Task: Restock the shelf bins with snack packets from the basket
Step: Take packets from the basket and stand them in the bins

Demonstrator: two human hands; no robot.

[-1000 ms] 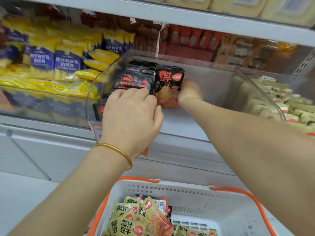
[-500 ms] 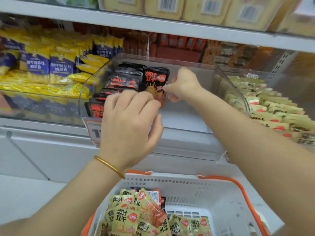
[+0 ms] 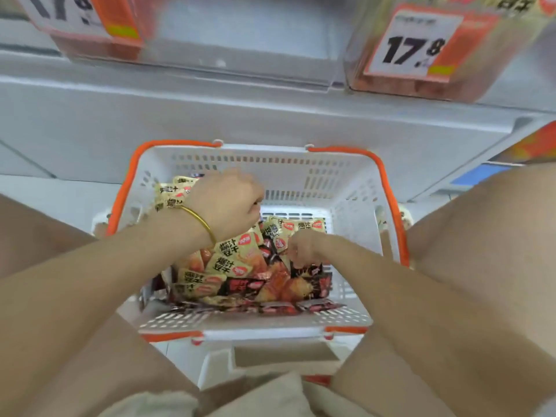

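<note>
A white basket (image 3: 270,153) with orange handles sits below me, holding several yellow snack packets (image 3: 228,263) and black snack packets (image 3: 245,285). My left hand (image 3: 228,203), with a gold bangle on its wrist, hovers over the basket's left side with fingers curled downward; whether it holds anything is hidden. My right hand (image 3: 302,249) reaches into the middle of the pile and pinches the top edge of a black packet (image 3: 313,272). Only the clear front of the shelf bin (image 3: 240,31) shows at the top edge.
Orange price tags reading 17.8 hang on the bin fronts at top right (image 3: 412,43) and top left (image 3: 69,13). The white shelf ledge (image 3: 270,109) runs across above the basket. My bare legs flank the basket on both sides.
Both hands have left the black packets in the shelf bin and come down into the basket. The view has tilted from the shelf down to the basket.
</note>
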